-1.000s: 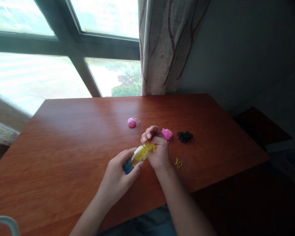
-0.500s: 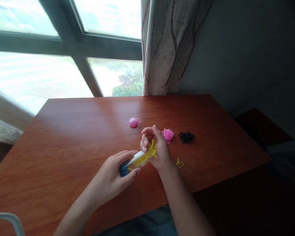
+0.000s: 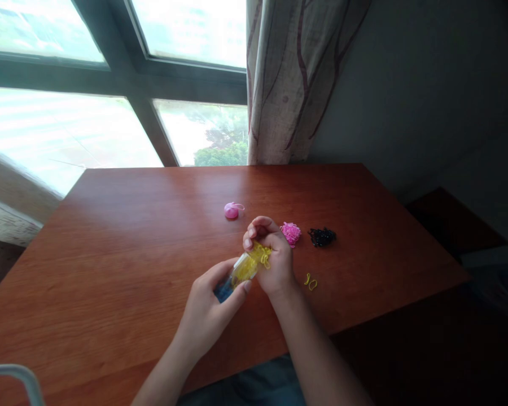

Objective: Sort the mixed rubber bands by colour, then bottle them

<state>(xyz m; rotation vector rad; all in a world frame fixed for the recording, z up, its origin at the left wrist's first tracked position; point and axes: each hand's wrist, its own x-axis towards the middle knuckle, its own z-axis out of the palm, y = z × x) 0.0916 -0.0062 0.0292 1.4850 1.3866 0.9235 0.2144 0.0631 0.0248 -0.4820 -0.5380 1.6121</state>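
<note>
My left hand (image 3: pixel 209 301) is wrapped round a small clear bottle (image 3: pixel 239 272) tilted up to the right, with blue bands at its bottom and yellow ones above. My right hand (image 3: pixel 271 254) is curled at the bottle's mouth, holding a clump of small yellow rubber bands (image 3: pixel 263 254) against it. Both hands hover just above the wooden table (image 3: pixel 122 237), near its front middle.
A pink bottle cap (image 3: pixel 231 211) lies beyond the hands. To the right sit a pile of pink bands (image 3: pixel 290 232), a pile of black bands (image 3: pixel 322 236) and two loose yellow bands (image 3: pixel 310 281). A window and a curtain (image 3: pixel 292 79) stand behind the table.
My right hand's fingers opened briefly, then curled back over the yellow bands at the bottle's mouth. The left hand tilted the bottle down and raised it again.
</note>
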